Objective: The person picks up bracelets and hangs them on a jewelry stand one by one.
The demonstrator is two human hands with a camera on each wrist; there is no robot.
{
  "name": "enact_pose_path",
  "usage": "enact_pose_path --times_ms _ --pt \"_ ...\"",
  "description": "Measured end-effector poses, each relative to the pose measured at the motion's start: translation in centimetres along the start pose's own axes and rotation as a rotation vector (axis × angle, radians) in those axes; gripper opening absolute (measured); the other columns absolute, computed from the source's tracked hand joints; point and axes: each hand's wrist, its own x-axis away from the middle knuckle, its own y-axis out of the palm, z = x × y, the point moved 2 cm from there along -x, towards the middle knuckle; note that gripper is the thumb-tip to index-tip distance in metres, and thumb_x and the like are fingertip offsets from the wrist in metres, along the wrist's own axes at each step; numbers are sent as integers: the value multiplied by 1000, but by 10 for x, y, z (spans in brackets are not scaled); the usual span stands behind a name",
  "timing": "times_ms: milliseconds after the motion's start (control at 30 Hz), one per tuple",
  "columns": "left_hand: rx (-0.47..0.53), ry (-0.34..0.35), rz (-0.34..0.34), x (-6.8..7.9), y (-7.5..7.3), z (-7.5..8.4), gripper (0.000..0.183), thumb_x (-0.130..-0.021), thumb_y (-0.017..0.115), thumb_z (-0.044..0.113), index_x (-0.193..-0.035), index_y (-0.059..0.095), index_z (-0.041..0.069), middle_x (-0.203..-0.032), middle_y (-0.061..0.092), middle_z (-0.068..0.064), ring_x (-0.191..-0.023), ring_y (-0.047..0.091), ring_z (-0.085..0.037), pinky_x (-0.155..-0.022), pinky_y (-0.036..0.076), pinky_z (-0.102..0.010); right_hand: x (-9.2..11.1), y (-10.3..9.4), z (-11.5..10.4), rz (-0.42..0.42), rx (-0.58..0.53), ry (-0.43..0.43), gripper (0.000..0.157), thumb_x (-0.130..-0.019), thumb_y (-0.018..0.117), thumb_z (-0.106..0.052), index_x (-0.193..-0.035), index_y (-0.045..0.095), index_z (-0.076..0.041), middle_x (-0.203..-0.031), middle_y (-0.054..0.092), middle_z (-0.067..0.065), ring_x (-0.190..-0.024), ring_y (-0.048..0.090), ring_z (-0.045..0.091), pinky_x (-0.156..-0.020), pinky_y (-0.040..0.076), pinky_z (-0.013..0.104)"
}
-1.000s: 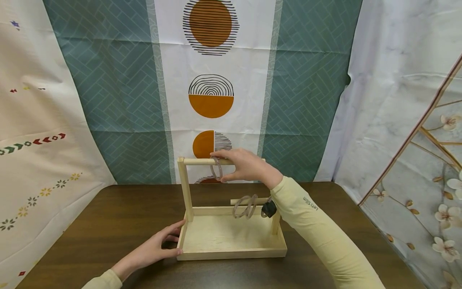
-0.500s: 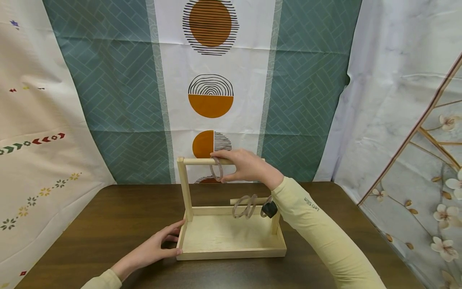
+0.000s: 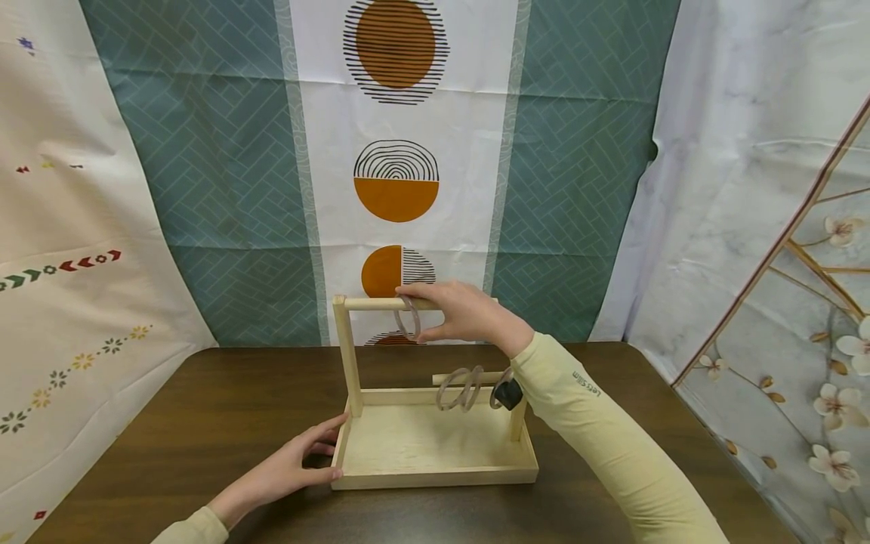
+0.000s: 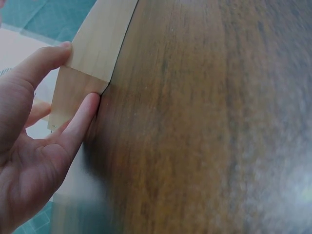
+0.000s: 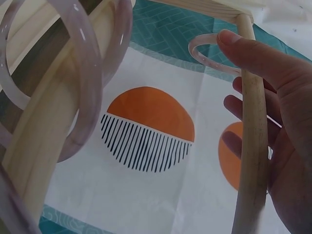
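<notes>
In the head view a wooden bangle stand [image 3: 337,332] with a tray base [image 3: 435,479] stands on the table. My right hand [image 3: 462,311] is at its upper bar [image 3: 374,304], with the thumb and a finger at a translucent pinkish bangle [image 3: 399,325] hanging round that bar. The right wrist view has the thumb on the bangle [image 5: 214,63] and the other fingers behind the bar [image 5: 253,131]. Several similar bangles [image 3: 445,389] hang on the lower bar [image 3: 446,379]. My left hand [image 3: 288,468] rests extended fingers and thumb against the tray's left end [image 4: 75,92].
The dark wooden table [image 3: 224,408] extends round the stand. A black wrist device [image 3: 507,394] is at my right sleeve [image 3: 584,415], hiding part of the lower bar. A patterned cloth [image 3: 401,113] hangs behind the table, and floral sheets hang at both sides.
</notes>
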Motion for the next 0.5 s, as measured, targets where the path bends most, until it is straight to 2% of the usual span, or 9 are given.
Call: enact_pose_path --times_ms 300,500 --pt "-2 -6 -1 -1 0 0 82 -92 70 28 -157 25 7 -141 50 -24 -118 58 -26 -90 49 -22 2 -1 0 6 -19 -1 80 -80 82 -34 -149 44 -17 -132 65 0 -110 65 17 -94 54 38" --pt "8 -25 -6 0 -1 0 82 -92 70 29 -157 25 10 -145 46 -24 -119 57 -28 -89 49 -22 8 -4 0 64 -31 -25 85 -78 84 -30 -150 42 -16 -142 59 1 -118 63 19 -100 52 39"
